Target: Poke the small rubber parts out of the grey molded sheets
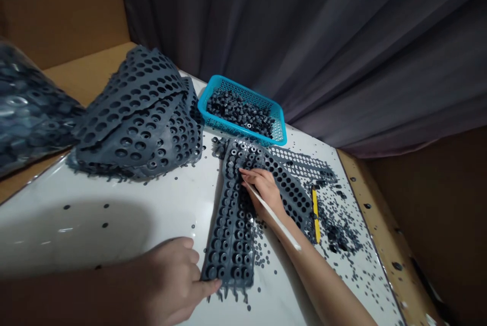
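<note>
A dark grey moulded rubber strip point(232, 234) lies lengthwise on the white tabletop point(110, 199), its rows of small round cups facing up. My left hand point(171, 275) grips the strip's near end, with the thumb along its edge. My right hand point(264, 189) rests on the strip's upper part and holds a thin white stick point(276, 219), whose tip is hidden under my fingers. A second perforated rubber sheet point(289, 194) lies partly under the strip, to the right of my right hand.
A heap of punched rubber sheets point(137, 118) is at the left, and a bulging plastic bag of dark pieces point(26, 108) is beyond it. A blue basket point(243, 110) holds small dark rubber pieces. A yellow tool point(315, 214) and scattered rubber bits point(338, 229) lie at the right.
</note>
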{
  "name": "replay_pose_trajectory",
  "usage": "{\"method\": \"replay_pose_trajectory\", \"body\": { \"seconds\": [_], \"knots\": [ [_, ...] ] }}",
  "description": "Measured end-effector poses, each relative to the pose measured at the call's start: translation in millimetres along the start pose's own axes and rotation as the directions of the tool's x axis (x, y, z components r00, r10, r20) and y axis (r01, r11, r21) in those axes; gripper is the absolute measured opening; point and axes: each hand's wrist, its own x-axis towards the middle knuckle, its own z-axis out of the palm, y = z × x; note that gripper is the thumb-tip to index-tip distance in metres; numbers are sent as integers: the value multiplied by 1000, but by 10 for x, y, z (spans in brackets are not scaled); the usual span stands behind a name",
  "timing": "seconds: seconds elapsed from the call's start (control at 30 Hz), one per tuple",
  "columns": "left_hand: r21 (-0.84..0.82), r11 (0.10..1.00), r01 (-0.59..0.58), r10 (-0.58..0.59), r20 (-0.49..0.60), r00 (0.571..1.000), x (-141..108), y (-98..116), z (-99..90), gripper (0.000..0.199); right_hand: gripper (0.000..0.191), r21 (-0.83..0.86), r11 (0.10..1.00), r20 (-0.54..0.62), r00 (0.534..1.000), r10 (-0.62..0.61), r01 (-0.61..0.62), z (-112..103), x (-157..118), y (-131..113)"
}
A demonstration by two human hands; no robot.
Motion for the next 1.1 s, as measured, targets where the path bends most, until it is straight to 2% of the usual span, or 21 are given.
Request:
{"method": "replay_pose_trajectory", "body": {
  "seconds": [0.13,0.3,0.5,0.73,1.0,1.1],
  "knots": [
    [10,1000,4,-4,5,1000,4,4,-30,41,9,56,996,-21,998,66,-65,-27,35,-20],
    [14,1000,4,-5,28,1000,14,19,-58,42,7,58,997,56,997,45,-48,-31,40,-64],
    [19,1000,6,-6,27,1000,10,18,-53,41,6,-50,999,76,997,-13,17,5,29,-33],
    [33,999,-14,14,7,1000,9,12,-48,38,5,-215,959,96,981,-168,186,-5,83,-10],
    [38,999,10,-10,12,1000,22,7,-67,38,8,-65,993,134,987,-86,95,-56,91,-14],
    [29,1000,6,-6,19,1000,20,4,-57,38,9,-63,994,140,987,-80,90,-54,77,-3]
  ]
}}
